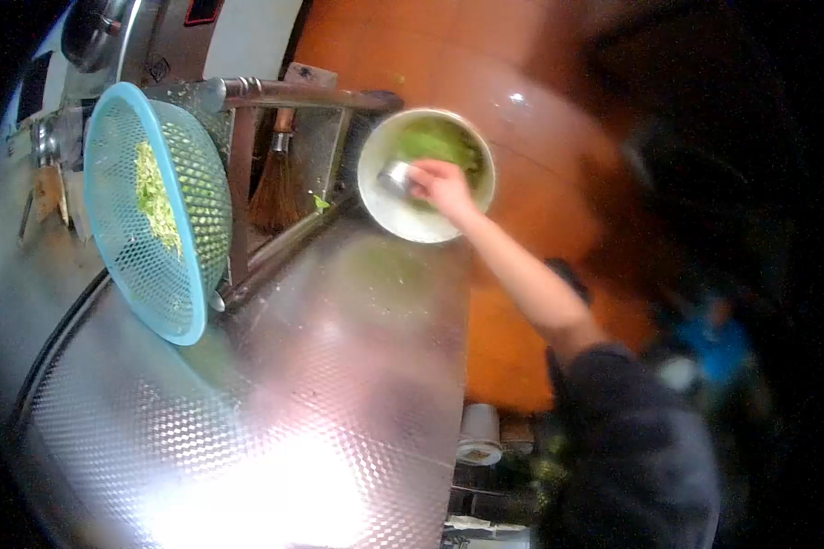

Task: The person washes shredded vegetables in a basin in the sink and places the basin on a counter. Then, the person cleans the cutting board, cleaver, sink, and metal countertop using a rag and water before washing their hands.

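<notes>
My right hand [442,186] reaches from the lower right, below a short dark sleeve, over a round white tub [412,220]. Its fingers are closed around a small shiny metal cup [395,176] above the tub's opening. Inside the tub lies something leafy green [433,140], blurred and partly hidden by the hand. Whether the cup touches the green contents, I cannot tell. My left hand is not in view.
A light blue plastic colander [212,174] holding shredded pale green vegetable [156,197] stands tilted at left. Beside it are a metal frame [293,94] and a straw brush [275,188]. Shiny patterned metal counter [201,439] spreads below; orange floor [513,274] lies to the right.
</notes>
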`<state>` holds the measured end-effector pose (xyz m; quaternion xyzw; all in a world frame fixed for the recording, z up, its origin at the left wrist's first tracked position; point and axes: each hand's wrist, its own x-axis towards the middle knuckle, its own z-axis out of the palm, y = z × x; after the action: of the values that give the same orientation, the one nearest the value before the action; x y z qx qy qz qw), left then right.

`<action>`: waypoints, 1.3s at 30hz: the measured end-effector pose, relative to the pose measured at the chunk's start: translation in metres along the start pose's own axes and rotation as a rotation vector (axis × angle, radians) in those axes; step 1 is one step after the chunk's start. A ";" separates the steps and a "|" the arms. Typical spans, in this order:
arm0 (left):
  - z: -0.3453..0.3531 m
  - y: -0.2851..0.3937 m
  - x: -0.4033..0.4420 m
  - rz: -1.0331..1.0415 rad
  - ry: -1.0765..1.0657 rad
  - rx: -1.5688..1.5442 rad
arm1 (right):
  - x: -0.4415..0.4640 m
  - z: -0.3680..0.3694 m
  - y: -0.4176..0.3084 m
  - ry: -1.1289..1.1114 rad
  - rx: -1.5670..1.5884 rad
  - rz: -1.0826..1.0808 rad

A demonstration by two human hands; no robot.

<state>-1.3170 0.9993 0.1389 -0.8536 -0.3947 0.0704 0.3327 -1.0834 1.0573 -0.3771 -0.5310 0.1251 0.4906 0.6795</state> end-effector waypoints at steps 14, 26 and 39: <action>-0.052 -0.023 -0.030 -0.029 0.101 -0.056 | -0.012 -0.049 0.039 -0.017 -0.539 0.080; -0.168 -0.069 -0.185 -0.276 0.272 -0.501 | -0.434 -0.150 -0.133 -0.382 -1.292 -1.246; -0.094 0.029 -0.770 -1.060 -0.499 -1.149 | -0.761 -0.083 0.181 -1.406 -1.276 -0.796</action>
<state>-1.7855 0.3824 0.0831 -0.5503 -0.7824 -0.1217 -0.2649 -1.5705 0.5728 0.0069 -0.3890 -0.7697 0.4047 0.3040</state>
